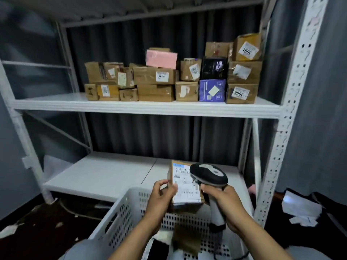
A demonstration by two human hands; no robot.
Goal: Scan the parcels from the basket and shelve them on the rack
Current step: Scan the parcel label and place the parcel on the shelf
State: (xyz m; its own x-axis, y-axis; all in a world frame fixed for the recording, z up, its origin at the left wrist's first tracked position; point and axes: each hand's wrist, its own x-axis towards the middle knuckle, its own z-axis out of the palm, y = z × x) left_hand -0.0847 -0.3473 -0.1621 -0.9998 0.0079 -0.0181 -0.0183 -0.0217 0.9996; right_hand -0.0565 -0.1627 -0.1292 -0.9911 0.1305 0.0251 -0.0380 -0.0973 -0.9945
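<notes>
Basket, white and perforated, occupies the lower centre of the frame; a blurred brown item lies inside. Above its rim, the left hand pinches the parcel at its left edge, label facing up. The right hand is clamped round the handle of the scanner, whose head hangs over the label's upper right. Hold the label flat and steady, and aim squarely at the barcode. Beyond is the lower shelf. Further back, shelved boxes fill the centre and right of the upper shelf.

Dim room, light seemingly from above-front; white rack bright, floor dark; edges blurred, wide-angle bowed.
</notes>
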